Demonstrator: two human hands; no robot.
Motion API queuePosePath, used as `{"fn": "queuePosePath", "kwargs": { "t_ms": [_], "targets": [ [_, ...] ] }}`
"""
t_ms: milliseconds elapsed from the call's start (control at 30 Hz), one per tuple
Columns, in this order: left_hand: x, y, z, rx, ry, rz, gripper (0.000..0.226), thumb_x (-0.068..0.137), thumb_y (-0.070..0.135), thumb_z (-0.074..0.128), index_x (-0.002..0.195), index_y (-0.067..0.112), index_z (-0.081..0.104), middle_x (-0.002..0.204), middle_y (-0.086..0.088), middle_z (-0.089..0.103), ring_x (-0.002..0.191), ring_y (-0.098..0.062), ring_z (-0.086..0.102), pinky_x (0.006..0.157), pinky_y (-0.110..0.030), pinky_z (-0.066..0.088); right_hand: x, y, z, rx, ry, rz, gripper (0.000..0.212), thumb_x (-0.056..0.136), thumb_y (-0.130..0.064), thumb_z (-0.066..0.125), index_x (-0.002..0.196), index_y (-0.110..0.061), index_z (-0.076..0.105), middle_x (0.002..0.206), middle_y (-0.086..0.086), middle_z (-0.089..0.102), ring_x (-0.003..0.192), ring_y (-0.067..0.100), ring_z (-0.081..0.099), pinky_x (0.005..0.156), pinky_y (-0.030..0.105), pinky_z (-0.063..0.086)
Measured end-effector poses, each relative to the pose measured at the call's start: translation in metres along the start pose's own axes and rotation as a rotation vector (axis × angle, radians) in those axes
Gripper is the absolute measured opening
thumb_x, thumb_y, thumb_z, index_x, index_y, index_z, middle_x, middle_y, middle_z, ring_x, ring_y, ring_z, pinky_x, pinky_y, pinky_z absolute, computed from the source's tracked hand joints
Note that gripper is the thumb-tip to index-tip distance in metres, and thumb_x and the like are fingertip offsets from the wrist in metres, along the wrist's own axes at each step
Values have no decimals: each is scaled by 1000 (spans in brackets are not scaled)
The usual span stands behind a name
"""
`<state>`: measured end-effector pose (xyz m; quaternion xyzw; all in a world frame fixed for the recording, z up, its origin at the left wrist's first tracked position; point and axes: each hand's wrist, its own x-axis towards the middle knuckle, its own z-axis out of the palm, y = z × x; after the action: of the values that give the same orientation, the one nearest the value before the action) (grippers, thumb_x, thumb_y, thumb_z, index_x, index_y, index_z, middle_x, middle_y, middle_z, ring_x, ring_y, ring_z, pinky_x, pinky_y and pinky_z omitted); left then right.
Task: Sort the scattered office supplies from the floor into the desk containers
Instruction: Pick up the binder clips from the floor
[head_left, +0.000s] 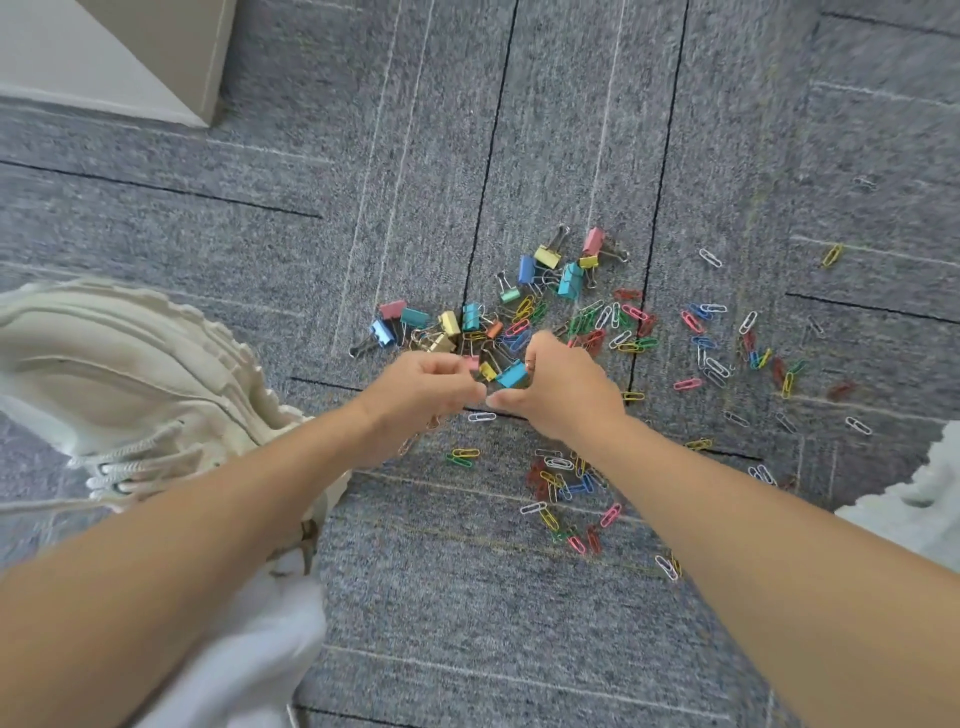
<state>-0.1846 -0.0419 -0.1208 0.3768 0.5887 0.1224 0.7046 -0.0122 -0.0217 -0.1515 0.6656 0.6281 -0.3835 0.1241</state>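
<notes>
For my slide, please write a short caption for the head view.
The right hand pinches a blue binder clip beside the left hand, over binder clips and paper clips scattered on carpet.

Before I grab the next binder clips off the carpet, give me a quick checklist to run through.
1. Hands at the pile: ok, left hand and right hand both sit over the binder clips.
2. Secure grip: cannot tell, curled fingers hide contact near the blue binder clip.
3. Binder clips separate from paper clips: not ok, they mingle on the carpet.
4. Desk containers in sight: not ok, none shows.
5. Shoe clear of clips: ok, the white shoe stands left of them.
</notes>
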Motion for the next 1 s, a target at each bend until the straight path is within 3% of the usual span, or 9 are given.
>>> {"fn": "queuePosePath", "kwargs": {
  "t_ms": [100,200,300,433,533,700,767,867,1000],
  "targets": [
    [5,3,-3,63,-21,-56,38,93,14,60,57,8,47,96,-4,56,62,0,52,101,-54,40,5,-2,-5,-64,25,-17,48,82,-54,71,104,-19,44,88,3,60,79,29,61,68,40,54],
    [9,2,-8,72,-51,-149,44,96,29,57,58,8,47,55,-6,57,55,-15,52,61,-32,49,10,4,-9,-32,-11,-75,35,83,-45,67,96,-20,46,84,3,61,72,27,59,62,37,51],
    [12,3,-7,114,-61,-216,49,98,42,52,61,11,47,52,-1,48,43,-14,42,42,-19,36,10,9,-19,235,-219,-119,28,81,-29,68,93,-18,44,81,3,59,59,18,50,49,32,42],
    [17,-6,-3,602,131,88,38,103,39,41,80,14,57,61,4,52,43,-5,37,40,-12,31,11,14,-42,677,-420,-29,24,81,9,45,70,-12,41,64,5,41,52,17,37,49,26,32],
    [23,-8,-3,712,272,163,26,104,35,42,100,15,58,67,4,54,47,-3,40,41,-14,31,17,17,-55,931,-489,28,32,77,15,36,59,-11,36,56,6,38,49,17,36,49,27,29],
    [28,-9,-4,1066,473,49,44,95,61,47,106,18,54,69,7,53,58,-8,52,48,-22,33,25,11,-55,319,-325,-190,16,89,-14,59,80,-14,47,72,3,53,59,16,42,53,27,39],
    [30,-9,-2,1141,509,30,49,93,64,46,109,18,53,76,6,55,65,-14,55,50,-24,36,22,3,-43,94,-275,-256,27,87,-34,68,92,-17,47,81,1,59,62,16,48,58,31,43],
    [37,-13,-2,1011,499,-51,47,90,66,51,107,23,59,79,6,61,67,-14,59,59,-30,50,17,-7,-23,-135,-164,-215,53,82,-53,71,102,-19,36,86,2,58,73,25,59,60,36,49],
    [44,-14,0,693,512,-99,31,82,59,68,92,30,64,81,13,62,70,-9,61,68,-32,56,20,-5,-13,-165,26,-134,47,87,-50,67,105,-17,38,89,6,58,84,33,62,63,37,47]
  ]
}}
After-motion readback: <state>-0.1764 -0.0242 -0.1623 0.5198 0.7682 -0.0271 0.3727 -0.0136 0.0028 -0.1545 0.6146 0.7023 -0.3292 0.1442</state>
